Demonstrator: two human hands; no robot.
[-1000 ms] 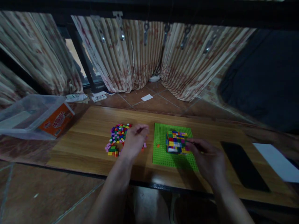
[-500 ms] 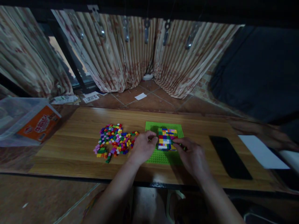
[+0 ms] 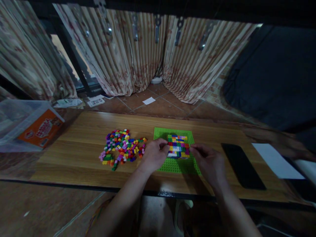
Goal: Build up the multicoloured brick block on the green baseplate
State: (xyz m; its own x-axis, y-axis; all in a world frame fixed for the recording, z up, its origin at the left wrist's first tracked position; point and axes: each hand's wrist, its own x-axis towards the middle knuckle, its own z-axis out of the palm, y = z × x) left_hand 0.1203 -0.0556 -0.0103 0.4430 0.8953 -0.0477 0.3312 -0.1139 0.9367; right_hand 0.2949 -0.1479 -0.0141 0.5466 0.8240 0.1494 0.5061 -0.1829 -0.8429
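Block [image 3: 178, 146]: small glossy plastic bricks, roughly rectangular, studded top in mixed rows of red, blue, yellow, white, green and purple. It sits on a thin, square, bright green baseplate [image 3: 170, 166] covered in fine studs. Surface [image 3: 79, 144]: wood-grain boards, smooth, dark near edge.

To the left, loose bricks [image 3: 123, 144] lie in an irregular flat spread, hard-edged, many colours; the right end of the spread comes near the left hand [image 3: 154, 155]. Far left, a translucent plastic bin [image 3: 14, 122] with an orange printed label [image 3: 41, 128]. To the right, a flat black slab [image 3: 243, 166] with rounded corners, then a white sheet [image 3: 277, 161]. Beyond the far edge: tiled floor [image 3: 170, 107] with a small white paper [image 3: 148, 100], and striped, pleated curtains [image 3: 138, 62]. The hands partly hide the block's left and right sides and part of the baseplate.

Block lies between the two hands. Left grip: finger and thumb close together at its left side. Right hand [image 3: 211, 163]: finger and thumb drawn in at its right side. Cannot tell whether either grip is clamped on the block or pinches a small brick.
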